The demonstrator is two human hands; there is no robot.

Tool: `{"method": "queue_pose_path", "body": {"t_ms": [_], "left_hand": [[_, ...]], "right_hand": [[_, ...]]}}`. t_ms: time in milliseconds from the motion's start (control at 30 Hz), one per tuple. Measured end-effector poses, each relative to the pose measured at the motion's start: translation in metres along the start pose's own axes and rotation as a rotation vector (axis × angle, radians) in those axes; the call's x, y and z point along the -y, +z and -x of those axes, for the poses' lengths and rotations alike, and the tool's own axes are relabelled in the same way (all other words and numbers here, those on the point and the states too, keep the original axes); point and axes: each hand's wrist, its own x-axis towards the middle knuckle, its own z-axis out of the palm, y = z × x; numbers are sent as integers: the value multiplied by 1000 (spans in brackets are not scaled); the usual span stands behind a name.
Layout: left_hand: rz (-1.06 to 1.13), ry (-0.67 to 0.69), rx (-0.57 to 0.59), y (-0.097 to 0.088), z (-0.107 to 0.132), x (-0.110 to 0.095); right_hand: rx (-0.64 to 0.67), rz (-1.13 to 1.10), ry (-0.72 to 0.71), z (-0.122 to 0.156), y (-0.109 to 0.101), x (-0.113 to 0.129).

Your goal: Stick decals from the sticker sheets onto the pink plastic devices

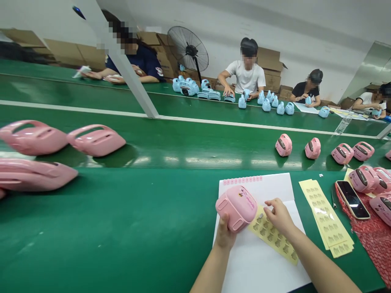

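My left hand (225, 234) grips a pink plastic case (236, 208) with rounded corners, tilted, its printed face turned up and to the right. A yellow sticker sheet (275, 236) with rows of small grey stickers lies partly behind the case. Just above the sheet's upper end is my right hand (278, 215), thumb and forefinger brought together in a pinch; anything between them is too small to make out. Under both hands lies white paper (253, 264), with a row of small pink stickers (242, 180) along its top edge.
More sticker sheets (326, 219), a phone (352, 199) and red bubble wrap (371, 240) lie on the right. Pink handled cases (363, 179) stand beside the phone; others (96, 140) sit on the green conveyor belt (195, 142). Across it, co-workers (247, 75) handle blue cases.
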Motion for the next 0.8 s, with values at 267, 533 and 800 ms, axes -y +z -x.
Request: {"method": "queue_pose_path", "body": {"t_ms": [267,533,800], "left_hand": [[-357,266,-149,32,4,-8],[-466,271,-139,32,6,-7],[-589,352,-133,38,16,3]], "right_hand": [[13,89,17,11,14,-6],[313,-421,185,10,-22,16],[121,-454,-37,12,-8,61]]}}
